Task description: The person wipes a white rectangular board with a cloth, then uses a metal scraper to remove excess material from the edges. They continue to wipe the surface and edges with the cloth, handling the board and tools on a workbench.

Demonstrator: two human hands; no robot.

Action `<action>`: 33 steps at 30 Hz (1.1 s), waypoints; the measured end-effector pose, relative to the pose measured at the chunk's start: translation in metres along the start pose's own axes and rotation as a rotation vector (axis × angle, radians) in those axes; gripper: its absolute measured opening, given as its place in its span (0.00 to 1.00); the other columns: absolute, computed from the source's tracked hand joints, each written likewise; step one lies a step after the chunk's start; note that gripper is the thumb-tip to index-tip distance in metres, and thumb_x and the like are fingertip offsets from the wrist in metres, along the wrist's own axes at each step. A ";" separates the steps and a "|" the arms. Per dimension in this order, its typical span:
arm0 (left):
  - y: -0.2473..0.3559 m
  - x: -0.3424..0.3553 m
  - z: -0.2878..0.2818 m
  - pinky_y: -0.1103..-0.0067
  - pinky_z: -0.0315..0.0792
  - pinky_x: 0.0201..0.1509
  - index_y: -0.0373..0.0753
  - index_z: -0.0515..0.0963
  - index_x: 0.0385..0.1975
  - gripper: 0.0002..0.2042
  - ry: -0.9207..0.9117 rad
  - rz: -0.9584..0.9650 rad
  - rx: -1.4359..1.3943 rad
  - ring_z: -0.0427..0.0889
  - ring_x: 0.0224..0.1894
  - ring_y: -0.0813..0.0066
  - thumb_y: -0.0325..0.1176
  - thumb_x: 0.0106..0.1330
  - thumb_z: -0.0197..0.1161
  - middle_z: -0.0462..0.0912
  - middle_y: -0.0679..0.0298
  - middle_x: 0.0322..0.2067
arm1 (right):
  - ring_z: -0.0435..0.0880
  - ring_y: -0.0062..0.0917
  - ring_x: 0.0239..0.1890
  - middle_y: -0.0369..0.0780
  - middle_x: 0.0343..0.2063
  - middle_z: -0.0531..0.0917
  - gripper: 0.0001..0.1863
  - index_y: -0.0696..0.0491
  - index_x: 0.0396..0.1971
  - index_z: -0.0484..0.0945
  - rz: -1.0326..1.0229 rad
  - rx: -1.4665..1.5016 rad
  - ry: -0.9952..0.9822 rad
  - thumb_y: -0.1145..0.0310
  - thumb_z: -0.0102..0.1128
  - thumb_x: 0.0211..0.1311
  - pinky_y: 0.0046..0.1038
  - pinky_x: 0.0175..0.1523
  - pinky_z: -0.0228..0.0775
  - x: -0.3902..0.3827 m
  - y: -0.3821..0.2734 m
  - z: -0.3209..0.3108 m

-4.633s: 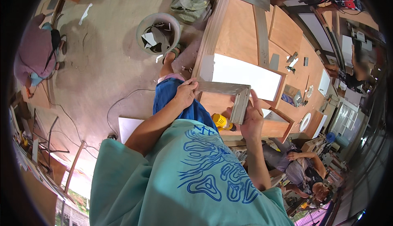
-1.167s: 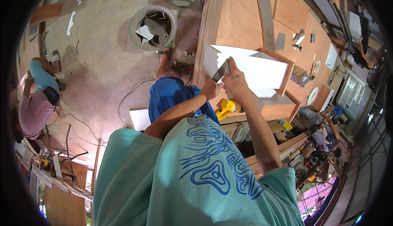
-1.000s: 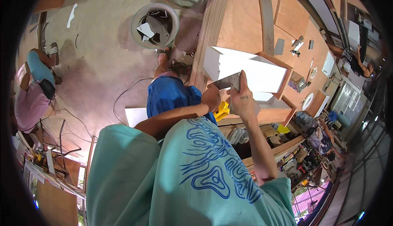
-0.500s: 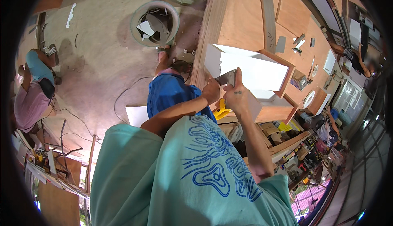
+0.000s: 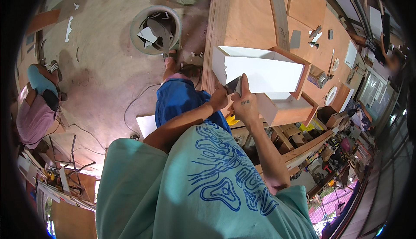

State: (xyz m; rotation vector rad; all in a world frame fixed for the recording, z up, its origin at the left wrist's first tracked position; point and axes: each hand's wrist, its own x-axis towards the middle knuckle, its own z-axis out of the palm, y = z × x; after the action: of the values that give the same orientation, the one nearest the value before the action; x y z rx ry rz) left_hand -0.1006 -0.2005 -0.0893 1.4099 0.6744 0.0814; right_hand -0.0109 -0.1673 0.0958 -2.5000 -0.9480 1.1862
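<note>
Pinching a dark strip [image 5: 232, 85] at centre, left hand [image 5: 219, 98] and right hand [image 5: 245, 105] hover by a plywood bench [image 5: 248, 20], upper right; concrete floor [image 5: 104, 74] spreads upper left.

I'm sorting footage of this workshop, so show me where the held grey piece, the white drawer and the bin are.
Grey piece [image 5: 233, 85]: head view, its flat dark face.
White drawer [image 5: 265, 75]: head view, its long outer side.
Bin [image 5: 134, 31]: head view, its left rim.

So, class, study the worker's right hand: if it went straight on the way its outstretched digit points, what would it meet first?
Most likely the white-sided drawer, which lies directly ahead of the right hand in the picture. Depth is unclear, so it might pass above instead.
</note>
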 end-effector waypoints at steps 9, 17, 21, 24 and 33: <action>-0.010 0.004 -0.012 0.63 0.72 0.53 0.29 0.70 0.52 0.18 -0.219 -0.240 0.155 0.77 0.51 0.42 0.35 0.67 0.52 0.77 0.33 0.41 | 0.82 0.29 0.18 0.49 0.21 0.81 0.40 0.61 0.69 0.52 0.183 0.055 -0.143 0.78 0.50 0.53 0.29 0.25 0.75 0.033 -0.018 -0.005; 0.037 0.008 0.009 0.62 0.75 0.50 0.24 0.70 0.52 0.19 0.160 -0.520 -0.058 0.78 0.48 0.41 0.27 0.62 0.55 0.72 0.34 0.48 | 0.84 0.40 0.19 0.56 0.21 0.81 0.36 0.65 0.67 0.51 0.148 0.018 -0.044 0.77 0.47 0.56 0.36 0.26 0.77 0.009 -0.037 -0.022; 0.031 0.011 -0.015 0.63 0.75 0.50 0.25 0.72 0.51 0.18 0.034 -0.283 -0.060 0.79 0.48 0.42 0.25 0.61 0.55 0.74 0.36 0.47 | 0.84 0.40 0.19 0.55 0.20 0.81 0.36 0.66 0.67 0.52 0.141 0.034 -0.045 0.77 0.47 0.56 0.36 0.25 0.76 0.012 -0.039 -0.016; 0.030 0.014 -0.031 0.65 0.74 0.51 0.25 0.74 0.49 0.16 -0.099 -0.278 -0.067 0.78 0.50 0.42 0.24 0.61 0.54 0.76 0.36 0.47 | 0.84 0.39 0.19 0.55 0.20 0.80 0.36 0.67 0.66 0.52 0.162 0.042 -0.082 0.77 0.47 0.55 0.36 0.24 0.75 0.021 -0.034 -0.014; 0.015 0.021 -0.027 0.67 0.74 0.53 0.26 0.73 0.48 0.16 -0.104 -0.173 -0.050 0.77 0.52 0.41 0.27 0.62 0.52 0.75 0.34 0.49 | 0.83 0.31 0.21 0.51 0.25 0.82 0.37 0.62 0.66 0.57 0.064 -0.030 -0.062 0.76 0.47 0.52 0.31 0.28 0.76 0.049 -0.006 0.016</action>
State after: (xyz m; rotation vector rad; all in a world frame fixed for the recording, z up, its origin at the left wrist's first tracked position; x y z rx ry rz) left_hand -0.0913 -0.1641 -0.0840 1.2940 0.7008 -0.1099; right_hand -0.0024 -0.1325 0.0579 -2.5480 -0.9143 1.2853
